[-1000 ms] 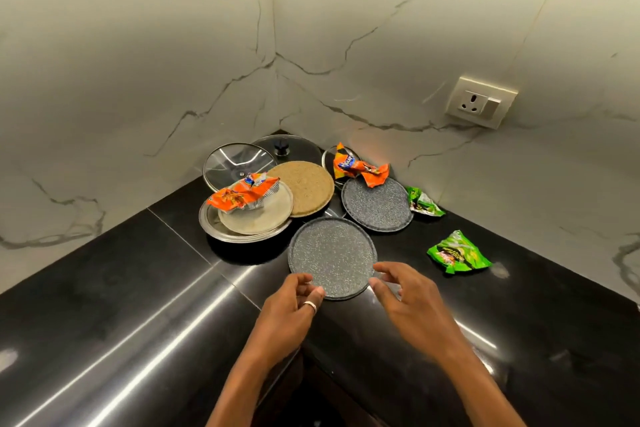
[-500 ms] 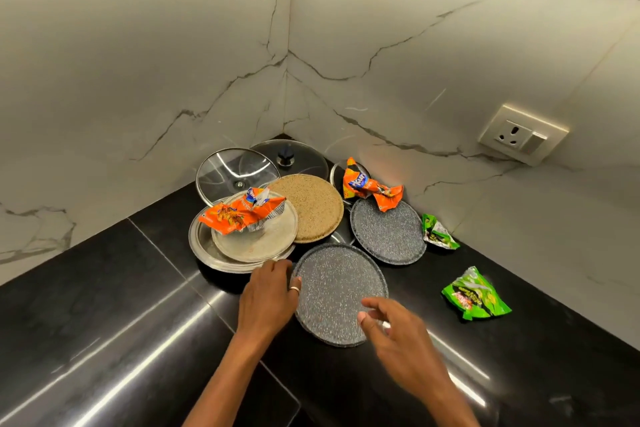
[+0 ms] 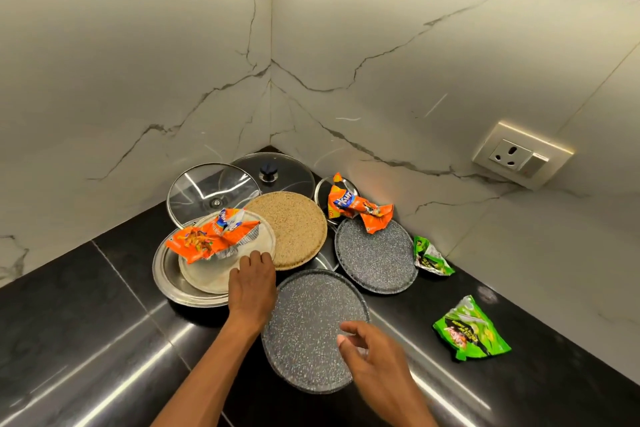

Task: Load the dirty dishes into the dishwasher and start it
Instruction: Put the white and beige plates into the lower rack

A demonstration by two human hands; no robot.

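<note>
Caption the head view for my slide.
Left hand at the rim of the cream plate, right hand above the nearest speckled grey plate, on a black counter.

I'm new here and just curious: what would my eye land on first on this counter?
An orange wrapper lies on the cream plate at the pile's left, and a second orange wrapper overlaps the far grey plate. Two green wrappers lie on the black counter at right. The left hand touches the cream plate and the right hand hovers over the near grey plate.
</note>
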